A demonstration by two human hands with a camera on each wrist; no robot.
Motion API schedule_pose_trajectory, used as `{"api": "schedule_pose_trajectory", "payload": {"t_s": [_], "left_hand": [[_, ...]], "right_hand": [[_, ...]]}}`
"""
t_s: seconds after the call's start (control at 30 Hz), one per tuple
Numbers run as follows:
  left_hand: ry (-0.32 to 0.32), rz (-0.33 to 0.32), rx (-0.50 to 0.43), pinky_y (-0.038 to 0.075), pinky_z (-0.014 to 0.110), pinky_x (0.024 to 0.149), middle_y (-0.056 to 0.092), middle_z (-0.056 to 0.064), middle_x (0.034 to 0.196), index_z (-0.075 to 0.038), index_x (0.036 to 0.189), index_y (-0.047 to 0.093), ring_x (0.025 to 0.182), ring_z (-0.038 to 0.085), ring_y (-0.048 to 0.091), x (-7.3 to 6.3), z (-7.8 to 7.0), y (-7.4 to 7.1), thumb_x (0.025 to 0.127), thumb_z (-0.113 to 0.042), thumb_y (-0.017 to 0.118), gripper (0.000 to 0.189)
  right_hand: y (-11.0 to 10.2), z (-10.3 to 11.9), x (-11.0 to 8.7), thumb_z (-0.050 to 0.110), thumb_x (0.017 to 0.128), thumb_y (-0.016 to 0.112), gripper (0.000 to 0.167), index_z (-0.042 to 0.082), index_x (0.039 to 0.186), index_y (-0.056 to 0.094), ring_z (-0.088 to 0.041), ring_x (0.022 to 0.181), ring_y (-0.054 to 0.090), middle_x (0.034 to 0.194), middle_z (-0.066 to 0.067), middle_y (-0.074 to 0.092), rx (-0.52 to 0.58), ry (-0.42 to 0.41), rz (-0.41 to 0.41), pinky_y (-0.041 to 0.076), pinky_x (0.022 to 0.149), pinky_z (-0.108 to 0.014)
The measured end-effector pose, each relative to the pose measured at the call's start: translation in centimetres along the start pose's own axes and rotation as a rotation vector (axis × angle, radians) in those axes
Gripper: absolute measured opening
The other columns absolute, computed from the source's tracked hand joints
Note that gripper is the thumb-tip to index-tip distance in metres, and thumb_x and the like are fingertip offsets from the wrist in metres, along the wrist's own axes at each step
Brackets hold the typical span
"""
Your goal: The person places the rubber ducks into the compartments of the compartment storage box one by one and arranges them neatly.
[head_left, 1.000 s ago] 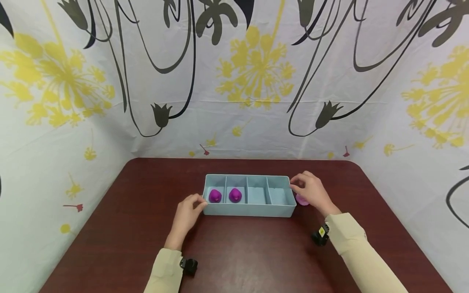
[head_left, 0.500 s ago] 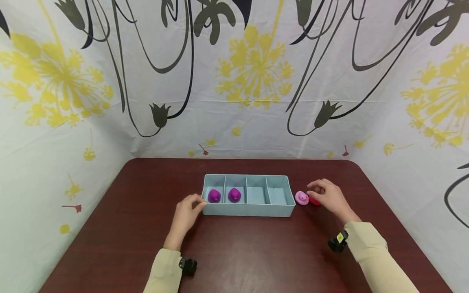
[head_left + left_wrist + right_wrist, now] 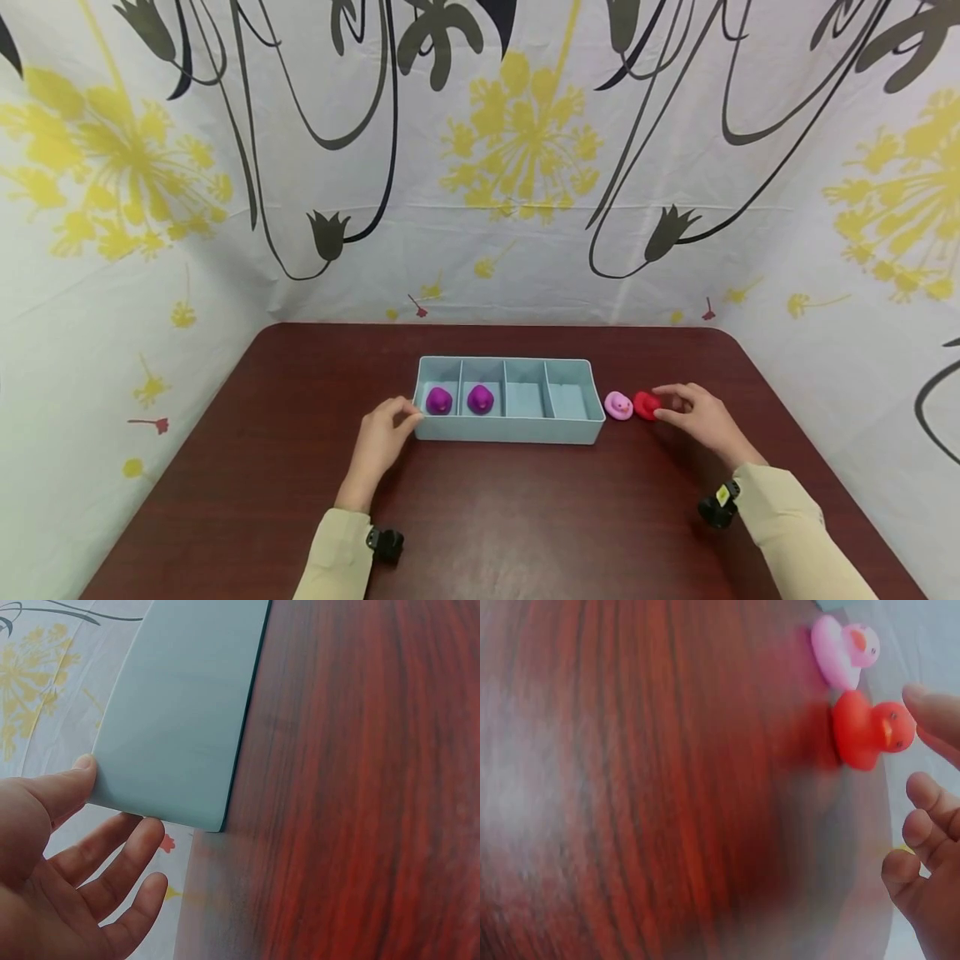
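Observation:
A light blue divided box [image 3: 510, 429] with a row of compartments stands on the table. Purple rubber ducks sit in its two left compartments, the left duck [image 3: 439, 401] and the right duck [image 3: 481, 399]. My left hand [image 3: 382, 437] holds the box's front left corner, thumb at the rim in the left wrist view. Right of the box, a pink rubber duck [image 3: 618, 406] and a red rubber duck [image 3: 646, 406] stand close together. My right hand [image 3: 701, 419] is at the red duck's right side, thumb and fingers spread; the right wrist view shows a fingertip close to its head.
The dark red-brown table [image 3: 510, 517] carries everything. A white cloth with printed flowers [image 3: 525, 275] hangs behind it and along both sides. Each wrist wears a small black camera, as on the left wrist [image 3: 386, 546].
My right hand has moved right, from the box's right end past the pink duck to the red duck, uncovering both. My left hand stays at the box corner.

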State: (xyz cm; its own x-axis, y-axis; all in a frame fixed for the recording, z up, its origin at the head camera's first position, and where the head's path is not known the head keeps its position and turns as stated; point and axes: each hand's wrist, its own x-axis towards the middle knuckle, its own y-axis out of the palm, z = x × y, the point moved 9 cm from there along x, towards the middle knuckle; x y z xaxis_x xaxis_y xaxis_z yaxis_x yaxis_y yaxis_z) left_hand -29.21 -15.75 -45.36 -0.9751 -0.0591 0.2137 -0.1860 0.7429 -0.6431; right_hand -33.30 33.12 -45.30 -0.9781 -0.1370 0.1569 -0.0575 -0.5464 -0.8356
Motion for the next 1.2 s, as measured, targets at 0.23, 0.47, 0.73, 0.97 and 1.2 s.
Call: {"api": "schedule_pose_trajectory", "payload": {"t_s": [0.23,0.47,0.73,0.97,1.2], "left_hand": [[-0.002,0.005,-0.017,0.051,0.044,0.088,0.066,0.004,0.096,-0.015,0.09,0.067,0.092,0.023,0.06,0.0,-0.2,0.0,0.088,-0.02,0.069,0.006],[0.0,0.003,-0.017,0.052,0.043,0.087,0.066,0.003,0.094,-0.014,0.089,0.066,0.089,0.021,0.06,-0.1,-0.2,0.1,0.088,-0.021,0.069,0.007],[-0.006,0.001,-0.009,0.053,0.042,0.086,0.065,0.002,0.093,-0.015,0.089,0.066,0.087,0.02,0.059,-0.3,0.2,0.3,0.087,-0.02,0.07,0.006],[0.001,-0.007,-0.003,0.052,0.041,0.084,0.065,0.002,0.092,-0.014,0.088,0.066,0.087,0.019,0.059,-0.2,0.0,0.2,0.087,-0.021,0.07,0.008],[0.001,-0.006,0.003,0.052,0.042,0.086,0.065,0.002,0.094,-0.013,0.089,0.066,0.088,0.02,0.059,-0.1,0.0,0.1,0.088,-0.024,0.069,0.012]], "right_hand": [[0.8,-1.1,0.1,0.026,0.082,0.076,0.051,0.006,0.125,0.059,-0.015,0.073,0.041,0.087,-0.008,0.051,0.01,-0.001,0.084,0.034,0.059,-0.026],[1.3,-1.9,0.4,0.025,0.085,0.073,0.052,0.006,0.129,0.056,-0.015,0.071,0.044,0.085,-0.006,0.053,0.011,0.015,0.115,0.037,0.058,-0.026],[1.7,-1.8,0.4,0.024,0.085,0.072,0.044,0.007,0.124,0.06,-0.015,0.071,0.046,0.08,-0.004,0.054,0.037,0.029,0.124,0.038,0.059,-0.026],[1.8,-1.7,0.6,0.023,0.084,0.073,0.043,0.007,0.122,0.061,-0.016,0.072,0.047,0.081,-0.004,0.054,0.033,0.037,0.131,0.038,0.061,-0.027],[2.1,-1.9,0.8,0.017,0.084,0.073,0.042,0.006,0.122,0.061,-0.017,0.072,0.047,0.081,-0.004,0.053,0.022,0.029,0.126,0.037,0.062,-0.028]]}}
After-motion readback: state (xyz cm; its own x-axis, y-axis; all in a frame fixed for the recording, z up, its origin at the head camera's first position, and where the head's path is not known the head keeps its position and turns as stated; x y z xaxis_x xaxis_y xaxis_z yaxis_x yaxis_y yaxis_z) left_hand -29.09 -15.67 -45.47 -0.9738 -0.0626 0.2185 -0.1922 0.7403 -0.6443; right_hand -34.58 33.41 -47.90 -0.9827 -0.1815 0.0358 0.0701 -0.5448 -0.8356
